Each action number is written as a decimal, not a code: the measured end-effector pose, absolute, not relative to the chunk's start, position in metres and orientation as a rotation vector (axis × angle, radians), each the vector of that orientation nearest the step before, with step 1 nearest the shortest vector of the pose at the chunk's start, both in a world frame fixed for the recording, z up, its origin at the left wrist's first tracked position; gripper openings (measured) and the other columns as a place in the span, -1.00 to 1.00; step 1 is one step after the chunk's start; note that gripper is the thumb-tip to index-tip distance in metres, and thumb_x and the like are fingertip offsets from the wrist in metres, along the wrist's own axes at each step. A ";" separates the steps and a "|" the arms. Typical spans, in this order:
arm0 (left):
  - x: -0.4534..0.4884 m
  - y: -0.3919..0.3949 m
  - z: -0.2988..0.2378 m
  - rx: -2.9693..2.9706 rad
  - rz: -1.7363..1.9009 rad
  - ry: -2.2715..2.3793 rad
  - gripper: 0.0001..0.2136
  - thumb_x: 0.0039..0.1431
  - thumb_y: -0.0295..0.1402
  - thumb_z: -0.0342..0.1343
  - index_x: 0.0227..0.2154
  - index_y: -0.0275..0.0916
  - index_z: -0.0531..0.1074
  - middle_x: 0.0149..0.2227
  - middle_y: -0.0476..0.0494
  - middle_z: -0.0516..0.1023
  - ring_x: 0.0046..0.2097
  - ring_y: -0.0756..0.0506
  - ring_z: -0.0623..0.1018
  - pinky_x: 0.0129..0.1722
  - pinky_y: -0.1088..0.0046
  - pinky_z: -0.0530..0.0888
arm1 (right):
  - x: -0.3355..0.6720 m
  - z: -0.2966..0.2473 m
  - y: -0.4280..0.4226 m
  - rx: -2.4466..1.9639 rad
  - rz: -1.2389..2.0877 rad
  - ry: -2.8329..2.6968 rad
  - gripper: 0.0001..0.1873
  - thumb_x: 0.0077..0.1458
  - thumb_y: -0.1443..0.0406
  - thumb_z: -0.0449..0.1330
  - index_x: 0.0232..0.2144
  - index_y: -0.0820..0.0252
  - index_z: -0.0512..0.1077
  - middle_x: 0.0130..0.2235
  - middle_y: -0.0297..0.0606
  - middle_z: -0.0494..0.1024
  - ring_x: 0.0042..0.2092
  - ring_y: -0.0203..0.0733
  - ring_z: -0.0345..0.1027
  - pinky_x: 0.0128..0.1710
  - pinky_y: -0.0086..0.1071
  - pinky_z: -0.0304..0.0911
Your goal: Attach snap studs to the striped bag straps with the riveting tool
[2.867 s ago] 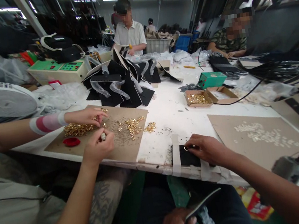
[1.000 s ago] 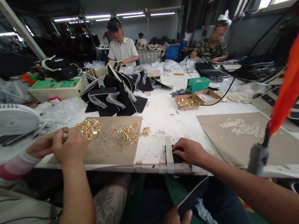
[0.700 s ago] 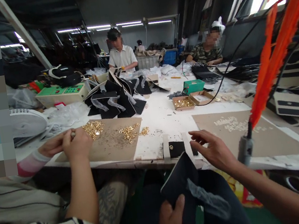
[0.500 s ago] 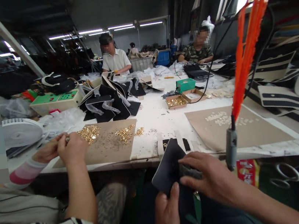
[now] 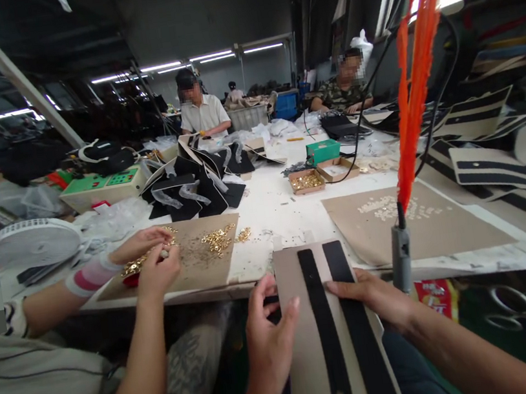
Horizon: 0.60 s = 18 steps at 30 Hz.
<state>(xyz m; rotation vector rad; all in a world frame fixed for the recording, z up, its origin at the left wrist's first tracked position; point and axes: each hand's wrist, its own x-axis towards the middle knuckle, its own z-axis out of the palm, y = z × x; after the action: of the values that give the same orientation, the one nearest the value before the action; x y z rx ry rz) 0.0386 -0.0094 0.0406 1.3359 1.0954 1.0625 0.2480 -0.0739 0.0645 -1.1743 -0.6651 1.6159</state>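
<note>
Holding a beige panel [image 5: 346,342] with two black stripes [image 5: 326,331] right between both hands, pointing its top end toward the white bench [image 5: 263,200]. Gripping the right side with the right hand [image 5: 383,301], thumb across the face, fingers mostly hidden behind. Curling the left hand [image 5: 270,333] loosely at the left edge, thumb over the front, honestly not being able to tell if clamping or just touching. Showing a small round spot low on the left stripe, below both thumbs. Seeing a co-worker's hands [image 5: 159,277] off to the left of the left hand, by some gold bits [image 5: 220,241] on a brown sheet [image 5: 205,273]. Spotting pale little pieces [image 5: 386,207] beyond the right hand, plus a grey tool [image 5: 401,259] with orange strands [image 5: 409,124] just past the right wrist. Noticing a green box [image 5: 322,151] and a heap of black panels [image 5: 204,198] way out beyond both hands.
</note>
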 end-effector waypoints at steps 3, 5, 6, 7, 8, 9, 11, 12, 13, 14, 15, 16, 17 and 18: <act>0.044 0.011 0.045 1.161 0.935 0.915 -0.23 0.00 -0.11 0.43 0.26 -0.18 0.32 0.15 -0.34 0.54 0.12 -0.31 0.57 0.02 0.27 0.54 | 0.249 0.052 -0.070 -1.086 1.686 -0.550 -0.51 0.06 0.12 0.44 -0.02 0.26 0.55 -0.17 -0.05 0.70 -0.22 0.06 0.63 -0.09 -0.09 0.49; 0.048 0.019 0.049 1.034 0.825 0.811 -0.28 -0.01 -0.15 0.45 0.21 -0.24 0.37 0.07 -0.36 0.61 0.00 -0.30 0.64 -0.05 0.26 0.58 | 0.250 0.044 -0.066 -1.051 1.715 -0.541 -0.52 0.07 0.13 0.43 -0.02 0.25 0.55 -0.16 -0.04 0.70 -0.21 0.05 0.63 -0.09 -0.09 0.50; 0.049 0.021 0.050 0.992 0.786 0.795 -0.31 -0.02 -0.17 0.46 0.16 -0.27 0.41 0.03 -0.36 0.63 -0.06 -0.29 0.66 -0.09 0.26 0.59 | 0.250 0.041 -0.064 -1.047 1.729 -0.544 -0.52 0.08 0.13 0.43 -0.01 0.25 0.54 -0.15 -0.04 0.70 -0.20 0.04 0.63 -0.09 -0.09 0.50; 0.050 0.023 0.049 0.964 0.760 0.801 -0.34 -0.03 -0.18 0.47 0.13 -0.30 0.44 -0.01 -0.36 0.65 -0.11 -0.28 0.67 -0.13 0.27 0.59 | 0.251 0.038 -0.061 -1.056 1.739 -0.555 -0.52 0.09 0.12 0.42 0.00 0.24 0.54 -0.14 -0.04 0.70 -0.20 0.04 0.63 -0.09 -0.09 0.50; 0.050 0.024 0.048 0.946 0.742 0.820 -0.36 -0.05 -0.19 0.48 0.09 -0.32 0.46 -0.04 -0.36 0.66 -0.16 -0.27 0.68 -0.16 0.29 0.59 | 0.252 0.035 -0.059 -1.076 1.741 -0.574 -0.51 0.09 0.11 0.42 0.00 0.24 0.54 -0.13 -0.04 0.70 -0.20 0.04 0.63 -0.09 -0.09 0.50; 0.050 0.025 0.046 0.937 0.727 0.849 -0.37 -0.07 -0.19 0.49 0.07 -0.34 0.48 -0.08 -0.36 0.67 -0.19 -0.26 0.68 -0.20 0.30 0.59 | 0.254 0.033 -0.056 -1.103 1.740 -0.598 -0.50 0.08 0.09 0.43 0.00 0.24 0.54 -0.13 -0.04 0.70 -0.19 0.03 0.63 -0.08 -0.10 0.50; 0.049 0.026 0.040 0.932 0.704 0.913 -0.39 -0.10 -0.18 0.50 0.00 -0.38 0.52 -0.12 -0.37 0.69 -0.24 -0.24 0.68 -0.26 0.34 0.58 | 0.256 0.029 -0.049 -1.168 1.729 -0.654 -0.49 0.04 0.06 0.44 -0.05 0.26 0.55 -0.13 -0.04 0.70 -0.19 0.03 0.62 -0.08 -0.12 0.50; 0.049 0.027 0.037 0.925 0.698 0.944 -0.41 -0.10 -0.18 0.50 -0.03 -0.39 0.53 -0.15 -0.37 0.69 -0.26 -0.22 0.67 -0.29 0.36 0.57 | 0.257 0.028 -0.046 -1.198 1.719 -0.681 -0.48 0.02 0.04 0.44 -0.08 0.27 0.56 -0.15 -0.04 0.70 -0.19 0.02 0.62 -0.09 -0.13 0.50; 0.049 0.028 0.035 0.910 0.700 0.971 -0.43 -0.10 -0.18 0.50 -0.06 -0.40 0.54 -0.17 -0.37 0.70 -0.29 -0.21 0.66 -0.30 0.37 0.56 | 0.258 0.028 -0.042 -1.224 1.710 -0.702 -0.48 0.01 0.02 0.45 -0.11 0.27 0.57 -0.17 -0.05 0.70 -0.20 0.02 0.62 -0.10 -0.14 0.50; 0.049 0.030 0.033 0.892 0.703 0.988 -0.45 -0.10 -0.19 0.49 -0.07 -0.40 0.55 -0.19 -0.37 0.70 -0.30 -0.19 0.66 -0.31 0.38 0.56 | 0.259 0.028 -0.038 -1.251 1.698 -0.718 -0.48 0.00 0.00 0.44 -0.14 0.28 0.58 -0.19 -0.05 0.70 -0.21 0.02 0.61 -0.11 -0.15 0.50; 0.050 0.032 0.032 0.876 0.707 0.999 -0.46 -0.09 -0.19 0.48 -0.08 -0.40 0.55 -0.20 -0.36 0.70 -0.31 -0.19 0.65 -0.31 0.38 0.56 | 0.259 0.029 -0.033 -1.277 1.684 -0.735 -0.48 0.00 -0.02 0.44 -0.17 0.28 0.58 -0.21 -0.06 0.70 -0.22 0.02 0.61 -0.12 -0.15 0.50; 0.050 0.034 0.030 0.870 0.708 1.010 -0.48 -0.08 -0.20 0.47 -0.09 -0.39 0.55 -0.21 -0.34 0.70 -0.31 -0.18 0.65 -0.31 0.38 0.56 | 0.260 0.030 -0.029 -1.303 1.664 -0.754 -0.49 0.00 -0.03 0.44 -0.19 0.28 0.59 -0.22 -0.07 0.70 -0.22 0.02 0.61 -0.14 -0.16 0.50; 0.051 0.036 0.029 0.881 0.706 1.023 -0.50 -0.07 -0.20 0.46 -0.10 -0.39 0.56 -0.22 -0.33 0.71 -0.31 -0.19 0.65 -0.31 0.38 0.55 | 0.259 0.031 -0.026 -1.329 1.643 -0.775 -0.50 -0.01 -0.03 0.44 -0.21 0.27 0.59 -0.22 -0.08 0.70 -0.22 0.02 0.61 -0.15 -0.17 0.50; 0.051 0.038 0.028 0.915 0.701 1.043 -0.52 -0.07 -0.20 0.45 -0.12 -0.39 0.57 -0.23 -0.31 0.71 -0.31 -0.19 0.65 -0.32 0.39 0.55 | 0.259 0.032 -0.023 -1.358 1.624 -0.799 -0.51 -0.01 -0.03 0.43 -0.22 0.27 0.60 -0.22 -0.08 0.71 -0.21 0.04 0.61 -0.16 -0.17 0.50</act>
<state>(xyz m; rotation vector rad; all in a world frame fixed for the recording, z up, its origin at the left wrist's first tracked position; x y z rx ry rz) 0.0514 0.0385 0.0279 0.9145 1.0430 0.7010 0.2588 -0.0230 0.0320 -1.3580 -0.7993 1.6241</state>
